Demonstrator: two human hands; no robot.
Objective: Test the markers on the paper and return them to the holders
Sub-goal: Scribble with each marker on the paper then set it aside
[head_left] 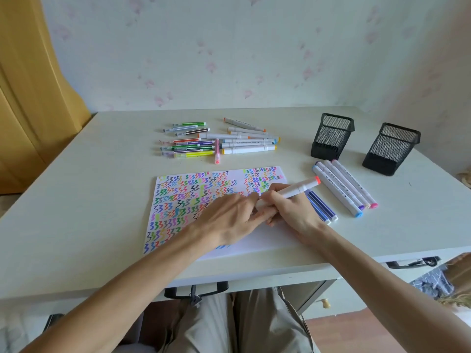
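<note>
A white sheet of paper covered in coloured squiggles lies in front of me. My right hand grips a white marker with a coral-red end cap, tilted up to the right over the paper. My left hand meets it at the marker's lower end, fingers pinching there; the tip itself is hidden. Two black mesh holders stand at the back right; I cannot see inside them. A pile of markers lies behind the paper.
Three white markers with blue, purple and pink caps lie right of the paper, with two dark blue pens beside my right hand. The pale table meets a wall at the back. My knees show below the front edge.
</note>
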